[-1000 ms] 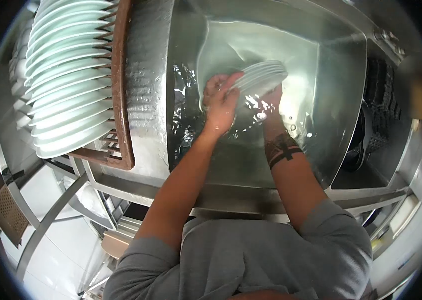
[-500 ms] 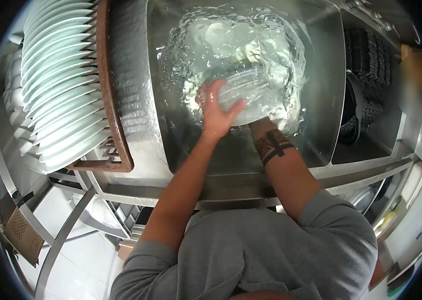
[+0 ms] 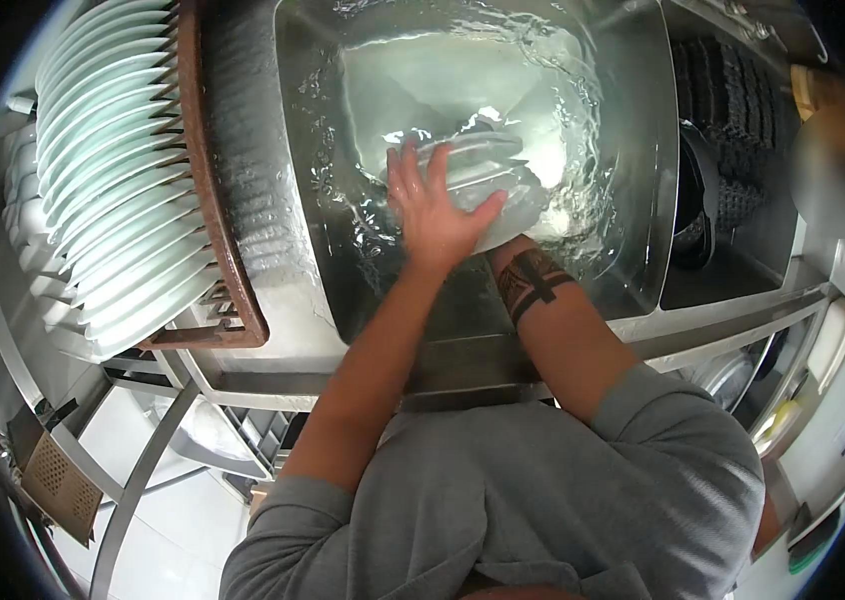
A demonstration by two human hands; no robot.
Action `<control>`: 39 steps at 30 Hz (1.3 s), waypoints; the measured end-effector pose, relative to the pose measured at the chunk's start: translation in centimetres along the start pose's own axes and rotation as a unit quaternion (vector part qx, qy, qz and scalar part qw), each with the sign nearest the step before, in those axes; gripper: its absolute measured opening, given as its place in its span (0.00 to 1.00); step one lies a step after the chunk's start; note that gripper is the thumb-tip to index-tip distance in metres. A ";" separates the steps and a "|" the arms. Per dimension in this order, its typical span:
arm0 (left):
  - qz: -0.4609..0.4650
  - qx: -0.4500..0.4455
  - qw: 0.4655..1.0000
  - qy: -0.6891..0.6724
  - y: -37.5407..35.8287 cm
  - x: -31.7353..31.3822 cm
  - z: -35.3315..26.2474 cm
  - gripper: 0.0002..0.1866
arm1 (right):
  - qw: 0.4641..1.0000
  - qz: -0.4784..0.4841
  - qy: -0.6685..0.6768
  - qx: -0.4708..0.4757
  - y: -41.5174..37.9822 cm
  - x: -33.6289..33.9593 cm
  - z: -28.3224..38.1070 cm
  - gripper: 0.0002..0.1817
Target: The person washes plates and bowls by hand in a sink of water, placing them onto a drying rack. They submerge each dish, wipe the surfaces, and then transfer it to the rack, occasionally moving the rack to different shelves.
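A basin of a metal sink (image 3: 308,215) holds rippling water, and several whitish plates (image 3: 508,200) are bunched together in it, rims overlapping and tilted. My left hand (image 3: 435,212) lies over their left side with fingers spread and thumb stretched out toward the right, its fingertips at the rims. From the right, my right hand (image 3: 509,250) reaches in under the plates' near edge. Only its wrist shows below a tattooed forearm; its fingers are hidden by the plates and water.
At left, a brown rack (image 3: 205,180) holds many upright plates (image 3: 128,190) in a row. Dark textured racks (image 3: 733,120) and a black container (image 3: 695,195) stand in the compartment right of the basin. The sink's metal front edge (image 3: 463,365) runs before my body.
My left hand has spread its fingers wider, and the plates sit slightly lower and more gathered between my hands. The water over the far part of the basin is calmer.
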State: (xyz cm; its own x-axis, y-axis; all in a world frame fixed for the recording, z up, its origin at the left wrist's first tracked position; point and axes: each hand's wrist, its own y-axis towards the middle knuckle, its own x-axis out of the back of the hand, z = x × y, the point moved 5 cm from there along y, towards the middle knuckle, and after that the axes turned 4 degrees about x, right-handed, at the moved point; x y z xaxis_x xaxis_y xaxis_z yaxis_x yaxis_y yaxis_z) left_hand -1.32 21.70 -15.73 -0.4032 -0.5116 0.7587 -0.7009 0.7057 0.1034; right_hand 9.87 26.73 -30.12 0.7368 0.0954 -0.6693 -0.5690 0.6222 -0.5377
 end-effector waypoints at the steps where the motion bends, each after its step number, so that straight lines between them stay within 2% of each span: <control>1: 0.046 0.029 0.998 0.014 0.4 0.0 -0.1 0.44 | 1.000 -0.002 0.002 0.002 0.0 -0.1 0.0 0.31; 2: 0.092 0.059 0.994 0.029 0.5 -0.1 -0.1 0.48 | 1.000 -0.001 0.003 0.003 -0.1 -0.2 0.0 0.31; 5: 0.131 0.076 0.985 0.086 0.2 0.0 0.0 0.47 | 1.000 -0.003 0.005 0.006 -0.1 -0.7 0.0 0.31; 9: 0.091 0.081 0.991 0.047 -1.9 -2.0 5.8 0.46 | 1.000 -0.002 0.014 0.015 0.0 -1.2 0.0 0.31; 10: 0.055 0.027 0.998 0.019 -1.7 -1.5 6.2 0.46 | 1.000 -0.001 0.018 0.015 0.0 -1.5 -0.2 0.31; 12: 0.019 -0.027 0.999 -0.011 -2.6 -1.3 6.4 0.46 | 0.999 -0.001 0.027 0.019 -0.6 -2.0 -0.3 0.31; 14: 0.041 -0.048 0.998 -0.004 -2.3 0.0 3.1 0.39 | 0.999 0.001 0.040 0.023 -1.5 -2.5 -0.2 0.31; 15: 0.039 -0.051 0.998 -0.005 -2.1 1.4 0.8 0.39 | 0.998 0.001 0.050 0.026 -2.2 -2.7 -0.1 0.31; 17: 0.119 -0.009 0.993 0.021 -2.1 4.0 -3.3 0.35 | 0.997 0.004 0.067 0.033 -3.5 -3.3 0.2 0.31; 18: 0.113 -0.013 0.993 0.018 -2.0 5.3 -3.9 0.35 | 0.996 0.009 0.080 0.036 -4.2 -3.8 0.7 0.31; 20: 0.199 -0.041 0.979 0.012 -1.8 7.6 -4.9 0.36 | 0.994 0.017 0.096 0.044 -5.8 -4.6 1.6 0.31; 21: 0.247 -0.045 0.966 0.067 -1.4 9.3 -5.5 0.32 | 0.993 0.022 0.107 0.045 -6.8 -5.2 2.1 0.31; 22: 0.234 -0.045 0.969 0.066 -1.2 10.6 -5.9 0.32 | 0.991 0.032 0.121 0.048 -7.7 -5.9 2.7 0.31; 24: 0.297 -0.107 0.932 0.176 -1.4 12.8 -6.3 0.25 | 0.987 0.058 0.145 0.046 -9.7 -7.9 4.0 0.31; 25: 0.162 -0.272 0.932 0.178 -2.0 14.6 -6.9 0.20 | 0.983 0.073 0.160 0.043 -10.7 -9.0 4.5 0.32; 26: 0.140 -0.255 0.938 0.189 -1.1 16.2 -6.6 0.20 | 0.980 0.089 0.176 0.036 -11.4 -10.1 4.8 0.32; 27: 0.101 -0.348 0.928 0.085 -0.4 17.9 -7.9 0.21 | 0.976 0.104 0.188 0.029 -12.2 -11.4 5.4 0.32; 28: 0.061 -0.440 0.896 -0.020 -0.6 19.7 -9.1 0.23 | 0.973 0.116 0.196 0.025 -12.9 -12.6 5.7 0.32; 29: 0.043 -0.433 0.900 -0.011 -0.6 20.5 -9.8 0.23 | 0.971 0.128 0.202 0.020 -13.7 -13.6 6.1 0.32; 31: 0.206 -0.236 0.949 -0.025 0.8 20.3 -10.0 0.27 | 0.967 0.145 0.207 0.015 -15.3 -15.5 6.5 0.32; 32: 0.196 -0.236 0.951 -0.026 1.1 21.5 -10.5 0.27 | 0.966 0.154 0.209 0.014 -16.0 -16.4 6.6 0.32; 34: 0.106 -0.342 0.934 0.014 1.1 25.0 -11.8 0.28 | 0.963 0.169 0.207 0.014 -17.3 -18.1 6.5 0.32; 35: 0.101 -0.341 0.934 0.014 1.1 27.3 -12.0 0.28 | 0.962 0.176 0.208 0.014 -17.8 -18.9 6.4 0.32; 37: 0.034 -0.396 0.918 -0.004 0.4 33.2 -11.7 0.26 | 0.960 0.186 0.208 0.019 -18.5 -20.1 6.2 0.32; 39: -0.006 -0.414 0.910 -0.003 -0.4 40.3 -10.5 0.23 | 0.958 0.195 0.211 0.025 -18.9 -21.2 6.4 0.32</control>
State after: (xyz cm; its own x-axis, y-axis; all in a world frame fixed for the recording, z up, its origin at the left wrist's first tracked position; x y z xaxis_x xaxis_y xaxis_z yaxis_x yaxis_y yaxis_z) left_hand -11.12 5.97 21.59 -0.4035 -0.5226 0.7510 -0.0234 0.8264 0.5625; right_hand 7.34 17.91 -2.42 0.2528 0.0120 -0.9674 -0.7442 0.6414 -0.1865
